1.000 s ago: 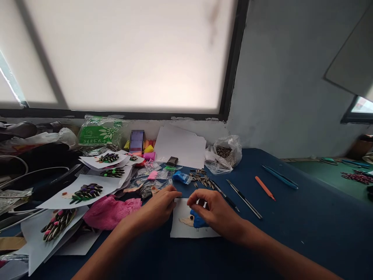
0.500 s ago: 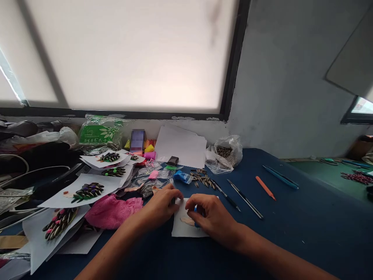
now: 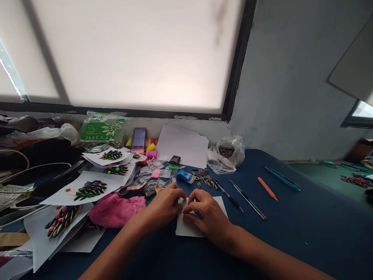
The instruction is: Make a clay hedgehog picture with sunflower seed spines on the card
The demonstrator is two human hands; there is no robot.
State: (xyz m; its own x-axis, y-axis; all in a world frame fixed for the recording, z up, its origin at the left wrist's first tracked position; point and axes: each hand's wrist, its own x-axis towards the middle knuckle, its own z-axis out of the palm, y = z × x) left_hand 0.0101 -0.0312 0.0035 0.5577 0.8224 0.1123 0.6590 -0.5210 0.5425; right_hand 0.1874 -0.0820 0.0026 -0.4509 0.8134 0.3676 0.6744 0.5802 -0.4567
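"Since the right hand (image 3: 208, 217) covers much of it, where's the paper (image 3: 186, 228)?"

"Beneath that hand, a blue patch (image 3: 199, 214) showing between the fingers."

"How are they set?"

"Thumb and forefinger nearly meet; I can't tell whether they pinch anything. The left hand (image 3: 166, 204), fingers bent, is at the paper's ten o'clock; its hold I can't tell either."

"Nearby?"

"Seeds (image 3: 206, 180) at twelve o'clock from the paper, pink cloth (image 3: 118, 210) at nine."

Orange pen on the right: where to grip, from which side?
Probably mid-barrel on the orange pen, right hand from above, pinching across its long sides. It's slim, lies flat and sits apart from its neighbours; the tapered end points near and right, so avoid that.
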